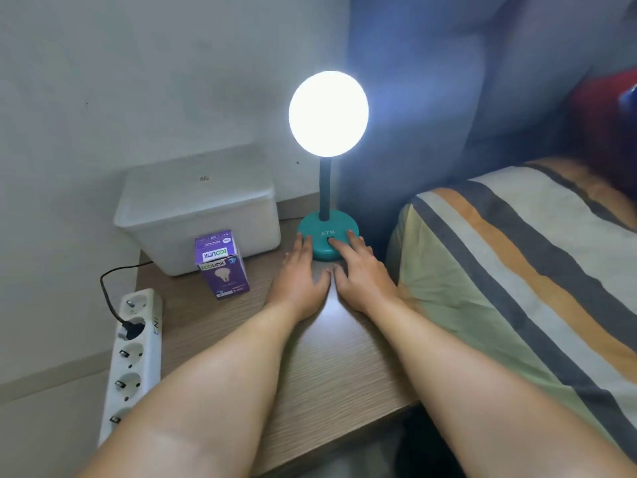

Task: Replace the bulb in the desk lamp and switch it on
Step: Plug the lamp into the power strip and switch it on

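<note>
The desk lamp stands at the back of the wooden bedside table (320,367). Its round bulb (328,113) glows bright white on a dark neck above a teal base (327,232). My left hand (300,274) lies flat on the table, fingertips touching the base's left edge. My right hand (358,270) rests beside it, one finger on the switch at the front of the base. Neither hand holds anything. A purple bulb box (222,265) stands left of my hands.
A white lidded plastic box (198,208) sits behind the bulb box against the wall. A white power strip (132,360) with a black plug and cord lies off the table's left edge. A bed with a striped cover (517,263) borders the right side.
</note>
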